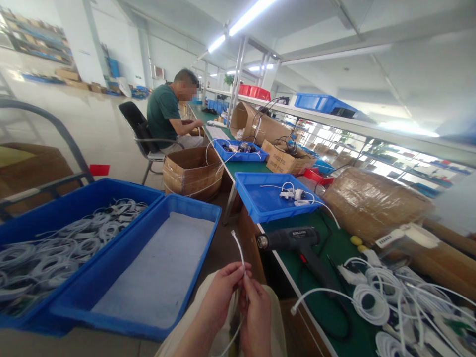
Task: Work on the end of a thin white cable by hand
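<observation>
My left hand (pixel 222 292) and right hand (pixel 256 310) meet over my lap, fingers of both pinched on a white cable (pixel 238 248) — its plug end sticks up above my knuckles. A black heat gun (pixel 293 240) lies on the green tabletop (pixel 334 248) just right — two blue bins (pixel 122 277) sit left.

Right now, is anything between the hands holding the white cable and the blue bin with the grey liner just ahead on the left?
Nothing visible. Both the left hand and the right hand pinch the white cable above the lap. The blue bin with its grey liner lies directly ahead-left, with open space between.
</observation>
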